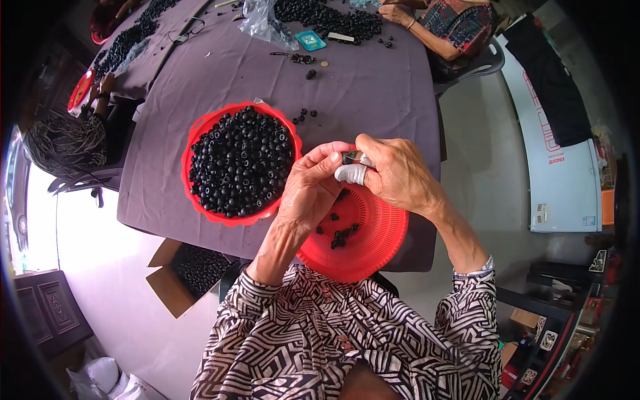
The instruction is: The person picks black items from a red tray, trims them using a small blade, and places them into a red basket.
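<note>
Pinching one small dark piece (351,157) together, the left hand (313,183) and right hand (395,175) meet above a nearly empty red basket (380,233), their fingers closed narrowly on it. Left of that basket sits a red basket of black beads (240,163) on the purple tablecloth (373,93), and a cardboard box (183,273) stands below the table edge.

A small dark piece (351,158) sits pinched between the fingertips of the left hand (313,187) and the right hand (393,173), just above the far rim of the shallow red basket (383,233). It looks black with a greyish glint; its exact shape is too small to tell. A white wrap covers one right-hand finger (351,174) just beneath it. The basket lies at the desk's near edge, slotted and round, holding only a few black beads (341,237) near its middle.
</note>
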`<act>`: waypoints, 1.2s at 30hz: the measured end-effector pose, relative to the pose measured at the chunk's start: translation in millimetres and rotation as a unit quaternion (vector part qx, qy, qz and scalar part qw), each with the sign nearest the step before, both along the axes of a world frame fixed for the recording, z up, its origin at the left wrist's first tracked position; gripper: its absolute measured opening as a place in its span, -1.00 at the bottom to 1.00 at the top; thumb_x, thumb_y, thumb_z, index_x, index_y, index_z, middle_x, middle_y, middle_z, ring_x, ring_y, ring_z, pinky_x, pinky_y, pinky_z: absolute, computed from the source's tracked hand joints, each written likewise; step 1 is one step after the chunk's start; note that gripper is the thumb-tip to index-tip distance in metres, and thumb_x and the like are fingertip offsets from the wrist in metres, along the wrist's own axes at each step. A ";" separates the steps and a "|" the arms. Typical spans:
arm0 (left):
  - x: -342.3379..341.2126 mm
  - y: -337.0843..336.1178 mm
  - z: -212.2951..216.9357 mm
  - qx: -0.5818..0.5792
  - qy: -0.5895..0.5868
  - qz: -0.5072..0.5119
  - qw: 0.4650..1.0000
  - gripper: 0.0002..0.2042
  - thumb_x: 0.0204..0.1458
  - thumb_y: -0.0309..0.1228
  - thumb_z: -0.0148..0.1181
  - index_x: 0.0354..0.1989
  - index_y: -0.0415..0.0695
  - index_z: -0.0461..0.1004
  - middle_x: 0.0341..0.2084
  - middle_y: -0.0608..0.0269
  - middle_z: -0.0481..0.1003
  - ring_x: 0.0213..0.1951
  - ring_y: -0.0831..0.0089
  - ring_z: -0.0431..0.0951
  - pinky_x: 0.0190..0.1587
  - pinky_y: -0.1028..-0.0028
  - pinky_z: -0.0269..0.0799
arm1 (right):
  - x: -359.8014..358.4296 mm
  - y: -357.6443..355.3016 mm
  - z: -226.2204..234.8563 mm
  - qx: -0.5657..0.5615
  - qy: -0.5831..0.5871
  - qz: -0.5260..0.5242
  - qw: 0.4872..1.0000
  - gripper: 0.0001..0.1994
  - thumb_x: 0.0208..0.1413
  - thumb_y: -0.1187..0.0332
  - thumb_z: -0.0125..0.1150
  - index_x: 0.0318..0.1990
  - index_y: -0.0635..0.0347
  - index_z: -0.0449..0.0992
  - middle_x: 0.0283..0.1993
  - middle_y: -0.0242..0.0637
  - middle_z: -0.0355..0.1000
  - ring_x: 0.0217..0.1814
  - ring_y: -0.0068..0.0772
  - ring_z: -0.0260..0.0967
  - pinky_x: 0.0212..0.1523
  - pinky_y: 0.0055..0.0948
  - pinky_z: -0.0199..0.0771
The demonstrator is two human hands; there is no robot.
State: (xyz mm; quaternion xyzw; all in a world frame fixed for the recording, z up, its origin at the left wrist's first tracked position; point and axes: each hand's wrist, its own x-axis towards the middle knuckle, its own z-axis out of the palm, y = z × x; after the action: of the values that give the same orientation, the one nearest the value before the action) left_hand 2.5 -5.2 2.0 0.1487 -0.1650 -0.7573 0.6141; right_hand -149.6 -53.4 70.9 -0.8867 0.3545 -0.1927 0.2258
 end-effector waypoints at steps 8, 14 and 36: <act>-1.7 -0.5 0.7 0.006 0.001 0.008 1.000 -0.84 0.10 -0.52 -0.01 -0.17 -0.28 0.38 -0.25 0.15 0.46 -0.19 0.37 0.48 -0.04 0.35 0.40 | -0.4 0.0 -3.9 -0.010 0.006 0.005 1.000 -0.75 -0.04 0.28 0.17 -0.49 0.28 0.31 -0.61 -0.06 0.37 -0.55 0.00 0.37 -0.51 -0.14 0.30; -5.9 3.0 7.1 0.051 -0.003 0.013 0.999 -0.86 0.09 -0.53 0.01 -0.22 -0.30 0.43 -0.33 0.18 0.48 -0.25 0.41 0.47 -0.07 0.41 0.38 | -2.3 0.9 -10.1 -0.036 0.019 0.013 0.999 -0.77 -0.04 0.30 0.17 -0.47 0.29 0.31 -0.59 -0.07 0.39 -0.54 -0.02 0.39 -0.53 -0.15 0.34; -15.7 5.2 6.9 0.114 0.039 0.017 0.993 -0.88 0.10 -0.53 -0.03 -0.24 -0.25 0.41 -0.36 0.23 0.47 -0.27 0.43 0.48 -0.08 0.43 0.40 | -9.4 2.4 -8.1 -0.043 -0.051 0.017 0.998 -0.71 -0.12 0.30 0.32 -0.47 0.27 0.31 -0.53 -0.15 0.41 -0.54 -0.12 0.41 -0.58 -0.33 0.37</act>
State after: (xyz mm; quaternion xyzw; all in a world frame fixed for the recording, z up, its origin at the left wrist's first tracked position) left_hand -13.2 0.0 8.9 0.1908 -0.0505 -0.7657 0.6121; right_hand -159.0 -51.0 62.8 -0.8903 0.3190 -0.2493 0.2086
